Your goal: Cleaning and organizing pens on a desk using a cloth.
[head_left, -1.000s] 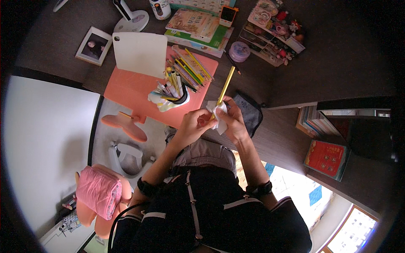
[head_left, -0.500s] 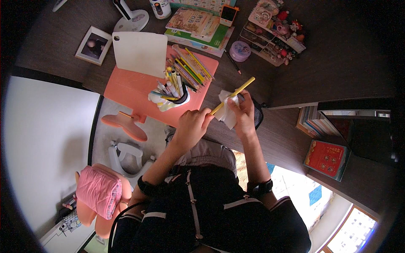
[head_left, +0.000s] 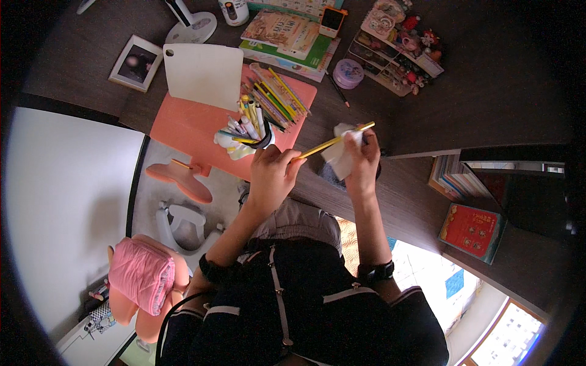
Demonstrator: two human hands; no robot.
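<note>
Where both hands meet above the bench (head_left: 488, 104): yellow pencil (head_left: 332, 142), slanted, near end pinched in left hand (head_left: 273, 174) fingers, far end crossing white cloth (head_left: 343, 152) wrapped in right hand (head_left: 361, 160) fingers. Beside: pencil holder (head_left: 247, 139), pink mat (head_left: 189, 125).

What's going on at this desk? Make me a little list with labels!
left hand: grips one end of a yellow pencil
right hand: presses a white cloth around the pencil's other end
pencil holder: white, full of pens, beside the left hand
mat: pink, under the holder
loose pencils: lying on the mat
books: stacked at the back
</note>
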